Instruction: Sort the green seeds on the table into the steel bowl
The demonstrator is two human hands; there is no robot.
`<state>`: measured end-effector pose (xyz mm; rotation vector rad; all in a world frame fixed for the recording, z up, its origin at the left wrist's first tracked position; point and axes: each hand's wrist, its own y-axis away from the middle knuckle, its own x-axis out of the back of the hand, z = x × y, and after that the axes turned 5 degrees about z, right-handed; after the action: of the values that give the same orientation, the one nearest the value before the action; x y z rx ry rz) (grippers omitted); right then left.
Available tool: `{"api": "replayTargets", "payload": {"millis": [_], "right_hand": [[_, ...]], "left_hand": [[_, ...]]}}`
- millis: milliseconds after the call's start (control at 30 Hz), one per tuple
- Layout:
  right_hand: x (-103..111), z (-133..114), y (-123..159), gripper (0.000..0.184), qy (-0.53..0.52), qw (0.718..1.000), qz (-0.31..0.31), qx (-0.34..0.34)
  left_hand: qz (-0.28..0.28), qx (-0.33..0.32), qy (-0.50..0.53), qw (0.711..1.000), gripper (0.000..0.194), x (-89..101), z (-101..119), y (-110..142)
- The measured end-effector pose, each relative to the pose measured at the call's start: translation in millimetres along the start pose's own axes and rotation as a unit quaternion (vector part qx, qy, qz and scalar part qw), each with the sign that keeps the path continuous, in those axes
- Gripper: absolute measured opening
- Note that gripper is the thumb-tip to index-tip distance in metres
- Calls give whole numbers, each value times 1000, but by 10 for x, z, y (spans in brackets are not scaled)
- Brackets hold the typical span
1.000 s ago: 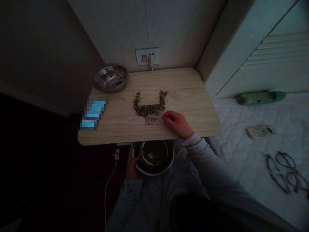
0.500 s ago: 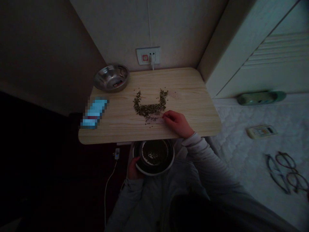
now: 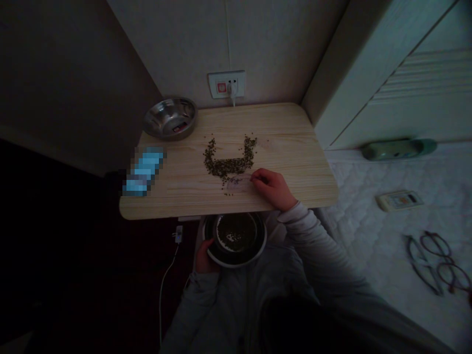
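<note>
A U-shaped heap of small dark beans lies on the light wooden table. My right hand rests on the table just right of the heap's lower edge, its fingers curled together at the beans. Whether they pinch anything is too small to see. Below the table's front edge, my left hand grips the rim of a metal bowl with some beans inside, held over my lap.
An empty steel bowl sits at the table's back left corner, with a blurred blue object near the left edge. A wall socket is behind. At right, a bed holds a remote and glasses.
My right hand has shifted slightly toward the heap, and a few beans lie looser below it. The left hand and its bowl have stayed still.
</note>
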<state>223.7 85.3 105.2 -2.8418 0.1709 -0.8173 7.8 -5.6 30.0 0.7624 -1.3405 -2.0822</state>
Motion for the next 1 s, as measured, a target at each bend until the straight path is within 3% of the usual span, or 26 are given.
{"api": "replayTargets", "payload": {"millis": [200,333,633,1000], "right_hand": [[18,-11,5,15,27,999,-35,29],[24,-4,5,16,8,999,-40,35],[33,-15,3,16,0,997,-59,48],[34,-17,-1,15,6,997,-63,51]], "left_hand": [[0,-10,-23,1000,16,-48,46,141],[8,-49,-14,999,16,-40,43,133],[16,-58,-2,998,26,-93,38,170],[1,-14,-12,1000,18,-38,32,116]]}}
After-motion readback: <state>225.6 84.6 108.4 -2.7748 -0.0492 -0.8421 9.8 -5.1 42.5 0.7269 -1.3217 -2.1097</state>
